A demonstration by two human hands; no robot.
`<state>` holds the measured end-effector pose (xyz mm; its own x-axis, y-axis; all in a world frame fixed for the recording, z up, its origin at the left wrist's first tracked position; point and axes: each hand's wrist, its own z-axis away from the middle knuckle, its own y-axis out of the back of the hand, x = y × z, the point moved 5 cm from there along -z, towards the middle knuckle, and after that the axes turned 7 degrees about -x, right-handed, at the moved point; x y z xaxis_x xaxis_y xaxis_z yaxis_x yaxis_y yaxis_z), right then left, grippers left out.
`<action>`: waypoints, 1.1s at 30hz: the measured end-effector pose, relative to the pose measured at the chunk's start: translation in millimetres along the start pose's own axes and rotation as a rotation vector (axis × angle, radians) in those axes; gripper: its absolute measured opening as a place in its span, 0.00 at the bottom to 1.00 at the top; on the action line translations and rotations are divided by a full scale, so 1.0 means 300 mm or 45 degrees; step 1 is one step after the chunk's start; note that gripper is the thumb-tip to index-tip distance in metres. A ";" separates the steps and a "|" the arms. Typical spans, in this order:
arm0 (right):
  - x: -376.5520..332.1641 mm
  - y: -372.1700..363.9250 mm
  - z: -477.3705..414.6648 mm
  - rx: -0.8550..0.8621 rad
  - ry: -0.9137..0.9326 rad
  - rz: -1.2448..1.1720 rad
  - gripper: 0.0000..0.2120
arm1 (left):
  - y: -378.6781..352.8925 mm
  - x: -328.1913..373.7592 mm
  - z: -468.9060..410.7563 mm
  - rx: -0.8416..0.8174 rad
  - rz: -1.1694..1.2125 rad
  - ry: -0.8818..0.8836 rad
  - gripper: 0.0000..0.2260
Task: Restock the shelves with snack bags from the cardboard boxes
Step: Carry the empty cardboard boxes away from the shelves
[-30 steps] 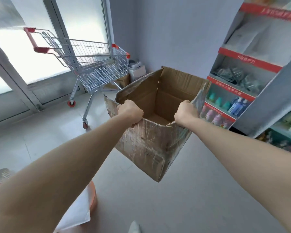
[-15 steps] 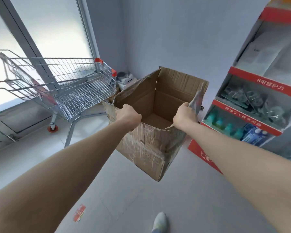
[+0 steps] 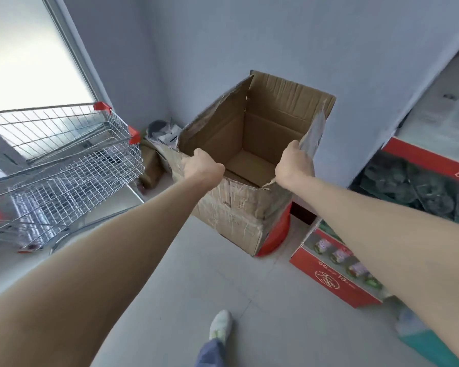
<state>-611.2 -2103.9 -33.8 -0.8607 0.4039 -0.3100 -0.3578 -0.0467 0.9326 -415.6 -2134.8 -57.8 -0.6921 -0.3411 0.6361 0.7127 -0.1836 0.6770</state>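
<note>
I hold a worn, tape-covered cardboard box point(image 3: 239, 210) off the floor in front of me, its flaps up and its inside showing only bare cardboard. My left hand point(image 3: 202, 169) grips the near left rim. My right hand point(image 3: 293, 166) grips the near right corner by a taped flap. The red-edged shelves point(image 3: 432, 165) with dark packets stand at the right.
A wire shopping cart point(image 3: 64, 165) with red corners stands at the left by the window. Bags and a small box point(image 3: 154, 154) sit in the far corner. A red display tray point(image 3: 334, 274) of bottles lies low at the right. My shoe point(image 3: 220, 325) is on the grey floor.
I have walked forward toward the corner carrying the box. The cart has slid to the left of the view and the shelves have come closer on the right. Both grips are unchanged.
</note>
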 end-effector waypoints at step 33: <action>0.140 -0.374 -0.729 -0.246 -0.153 0.004 0.17 | -0.442 0.100 -0.745 -0.471 -0.107 -0.010 0.29</action>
<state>-686.3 -2281.7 -191.7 -0.8167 0.5090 -0.2718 -0.4277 -0.2180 0.8772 -505.4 -2326.8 -211.1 -0.7498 -0.3039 0.5877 0.6454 -0.5315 0.5486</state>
